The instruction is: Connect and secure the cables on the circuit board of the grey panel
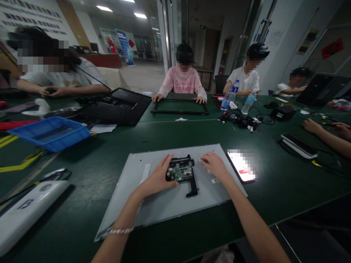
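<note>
A grey metal panel (164, 204) lies flat on the green table in front of me. On it sits a black plastic bracket (192, 182) holding a small green circuit board (181, 172). My left hand (157, 179) rests on the left side of the bracket, fingers curled against the board's edge. My right hand (215, 165) lies on the panel just right of the bracket, fingers bent, fingertips near a small white part (203, 160). A thin bracelet is on my left wrist.
A lit phone (241, 166) lies right of the panel. A blue bin (51, 133) stands at the left, a white casing (27, 212) near the front left edge. Other people sit around the table with black frames, water bottles (229, 96) and cables (246, 120).
</note>
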Motion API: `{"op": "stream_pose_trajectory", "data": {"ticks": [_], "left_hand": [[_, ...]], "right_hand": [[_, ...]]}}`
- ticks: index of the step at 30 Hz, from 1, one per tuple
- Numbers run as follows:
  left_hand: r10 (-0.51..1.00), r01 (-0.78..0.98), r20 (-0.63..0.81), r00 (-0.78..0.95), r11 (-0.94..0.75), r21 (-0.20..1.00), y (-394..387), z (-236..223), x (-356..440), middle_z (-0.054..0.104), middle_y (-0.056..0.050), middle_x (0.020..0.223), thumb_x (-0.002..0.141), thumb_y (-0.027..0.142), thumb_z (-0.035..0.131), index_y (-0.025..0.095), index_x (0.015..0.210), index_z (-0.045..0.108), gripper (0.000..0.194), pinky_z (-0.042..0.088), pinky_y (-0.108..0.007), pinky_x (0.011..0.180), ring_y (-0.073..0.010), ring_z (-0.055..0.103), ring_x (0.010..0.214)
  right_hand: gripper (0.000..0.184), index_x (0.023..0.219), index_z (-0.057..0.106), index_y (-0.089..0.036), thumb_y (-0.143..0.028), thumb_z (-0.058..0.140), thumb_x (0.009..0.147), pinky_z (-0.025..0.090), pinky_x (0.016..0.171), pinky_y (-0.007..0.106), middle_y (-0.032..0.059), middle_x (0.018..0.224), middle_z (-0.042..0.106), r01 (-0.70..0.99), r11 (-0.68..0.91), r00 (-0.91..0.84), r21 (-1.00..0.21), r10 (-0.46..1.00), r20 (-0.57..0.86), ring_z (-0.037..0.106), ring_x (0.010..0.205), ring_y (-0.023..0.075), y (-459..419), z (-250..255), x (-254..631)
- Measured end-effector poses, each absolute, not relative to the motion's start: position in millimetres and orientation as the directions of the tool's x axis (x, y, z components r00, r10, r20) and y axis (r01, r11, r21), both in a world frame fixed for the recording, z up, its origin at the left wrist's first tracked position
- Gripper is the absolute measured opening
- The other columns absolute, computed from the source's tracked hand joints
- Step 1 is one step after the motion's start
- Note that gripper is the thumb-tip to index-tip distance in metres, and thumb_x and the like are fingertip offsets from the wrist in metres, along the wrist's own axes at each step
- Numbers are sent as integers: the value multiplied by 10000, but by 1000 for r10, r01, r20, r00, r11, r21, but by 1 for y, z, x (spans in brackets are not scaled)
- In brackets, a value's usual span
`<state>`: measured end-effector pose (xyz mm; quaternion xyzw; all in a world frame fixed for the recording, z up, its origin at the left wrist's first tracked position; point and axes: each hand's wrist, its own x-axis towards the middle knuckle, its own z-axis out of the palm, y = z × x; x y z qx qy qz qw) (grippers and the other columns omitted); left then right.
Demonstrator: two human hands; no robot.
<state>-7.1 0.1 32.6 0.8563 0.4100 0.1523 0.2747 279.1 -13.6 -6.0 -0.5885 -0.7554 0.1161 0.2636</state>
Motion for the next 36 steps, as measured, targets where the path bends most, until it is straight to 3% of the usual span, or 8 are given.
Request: {"op": "stream_pose_trajectory", "data": {"ticks": [15, 24, 30, 36], "left_hand": [[778, 624, 50, 626, -539, 566, -1, 26, -6, 32, -84, 1540, 691, 425, 646, 262, 1463, -29, 1038, 217, -495, 1109, -343, 141, 1381], [774, 617, 34, 632, -529, 582, -4, 27, -6, 19, -83, 1540, 694, 429, 655, 233, 1464, -10, 1036, 192, -453, 1129, -312, 118, 1392], [772, 613, 28, 635, -526, 589, -5, 25, -7, 4, -71, 1541, 695, 437, 652, 230, 1464, -12, 1038, 181, -441, 1136, -303, 109, 1395], [776, 610, 30, 630, -518, 600, -6, 25, -7, -11, -68, 1541, 691, 440, 658, 250, 1462, -30, 1051, 187, -466, 1125, -324, 100, 1392]], "right_hand": [[243, 1075, 637, -196, -264, 536, 865, 410, 865, 305, 78, 1056, 620, 842, 276, -165, -464, 950, 265, 547, 1000, 188, -17, -6, 280], [222, 1024, 660, -193, -287, 531, 869, 409, 863, 322, 80, 1028, 629, 838, 308, -190, -450, 938, 288, 547, 979, 195, -20, -8, 280], [207, 957, 679, -199, -256, 490, 893, 418, 844, 311, 69, 977, 651, 856, 314, -198, -412, 933, 300, 567, 942, 190, -19, -11, 279], [234, 1012, 666, -196, -209, 463, 896, 426, 853, 333, 72, 1021, 662, 870, 292, -160, -398, 930, 331, 584, 962, 202, -21, -10, 282]]}}
